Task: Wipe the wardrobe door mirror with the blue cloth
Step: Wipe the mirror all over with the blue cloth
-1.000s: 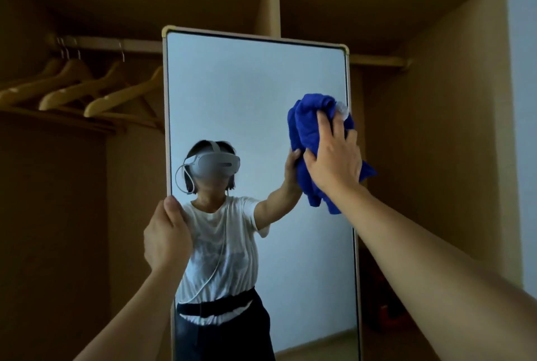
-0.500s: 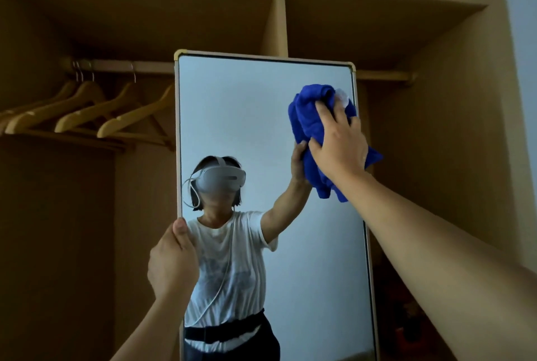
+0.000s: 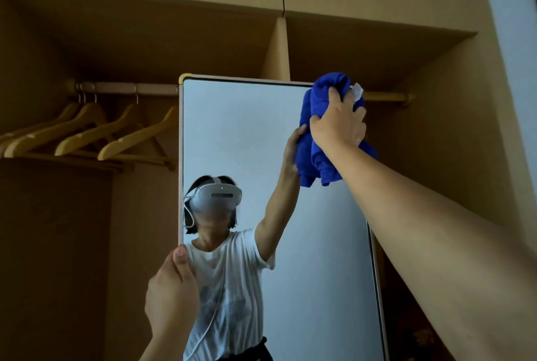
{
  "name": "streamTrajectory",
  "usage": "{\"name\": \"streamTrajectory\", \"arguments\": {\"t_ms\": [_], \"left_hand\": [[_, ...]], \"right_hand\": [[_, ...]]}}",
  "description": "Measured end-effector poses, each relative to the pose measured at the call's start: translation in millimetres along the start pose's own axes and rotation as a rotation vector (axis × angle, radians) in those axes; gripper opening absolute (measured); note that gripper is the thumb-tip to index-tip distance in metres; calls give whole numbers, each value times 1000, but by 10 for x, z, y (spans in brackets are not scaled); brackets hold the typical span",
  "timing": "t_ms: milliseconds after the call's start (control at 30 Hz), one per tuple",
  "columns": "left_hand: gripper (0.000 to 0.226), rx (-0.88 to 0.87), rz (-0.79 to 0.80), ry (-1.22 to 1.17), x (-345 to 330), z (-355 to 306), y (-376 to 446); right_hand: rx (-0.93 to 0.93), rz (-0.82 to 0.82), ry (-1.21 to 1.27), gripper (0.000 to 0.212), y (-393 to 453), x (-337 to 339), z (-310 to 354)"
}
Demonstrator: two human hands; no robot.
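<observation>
At mirror's (image 3: 261,134) upper right corner: blue cloth (image 3: 315,139), bunched and pressed to the glass in the right hand's (image 3: 338,125) curled grasp, risen from mid-height a second ago; left hand (image 3: 171,299) still gripping the left frame edge; top strip now being wiped.

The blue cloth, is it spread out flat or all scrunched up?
Scrunched up. The blue cloth is a thick wad with folds, gripped by the right hand against the mirror.

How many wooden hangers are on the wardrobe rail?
4 visible, all left of the mirror: nearest at, then, farthest left. Others may hide behind the mirror.
</observation>
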State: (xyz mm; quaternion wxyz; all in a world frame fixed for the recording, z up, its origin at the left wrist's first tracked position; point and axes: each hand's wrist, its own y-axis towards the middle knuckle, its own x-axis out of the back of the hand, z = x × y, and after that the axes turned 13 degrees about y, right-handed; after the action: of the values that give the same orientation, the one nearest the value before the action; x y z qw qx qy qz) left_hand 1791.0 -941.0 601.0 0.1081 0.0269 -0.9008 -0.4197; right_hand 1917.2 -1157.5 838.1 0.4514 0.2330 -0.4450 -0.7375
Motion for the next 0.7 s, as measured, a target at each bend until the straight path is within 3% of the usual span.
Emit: {"name": "streamTrajectory", "arguments": {"t_ms": [233,567,700], "left_hand": [[38,37,39,-12,73,-75,-31],[50,50,78,3,94,-59,-18],[42,56,81,-10,125,-103,-34]], "right_hand": [[237,8,25,64,-261,-215,413],[517,119,16,67,-615,-535,1237],[630,152,3,66,-753,-593,1327]]}}
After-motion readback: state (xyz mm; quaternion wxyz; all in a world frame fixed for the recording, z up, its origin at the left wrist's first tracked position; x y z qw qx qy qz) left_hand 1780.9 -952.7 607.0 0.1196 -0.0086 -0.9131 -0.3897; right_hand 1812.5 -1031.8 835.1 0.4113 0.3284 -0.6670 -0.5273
